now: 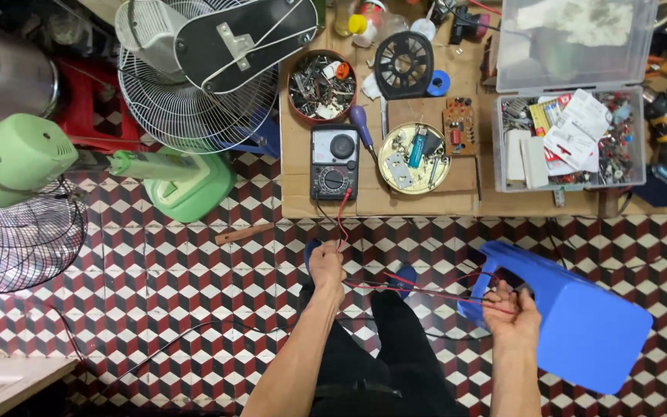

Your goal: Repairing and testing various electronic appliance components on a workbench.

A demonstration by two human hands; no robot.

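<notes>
Your left hand [326, 265] closes its fingers on the red and black test leads [340, 224]; your right hand [512, 311] pinches their far ends against the blue plastic stool [573, 316] lying on the tiled floor [156, 286]. You seem to be mid-measurement, so keep both contacts steady. The leads run up to the multimeter [334, 162] at the tabletop's [303, 193] near edge. Beside it a round tin [414, 158] holds small parts, a red bowl [322, 86] screws, and a clear box [569, 139] packets.

- Low brown cardboard-covered bench [295, 197]: black multimeter [334, 162], round tin of parts [414, 157], clear plastic parts box [569, 139].
- Red, white and black tiled floor [156, 286]: green fan base [194, 185], blue plastic stool [580, 316].
</notes>
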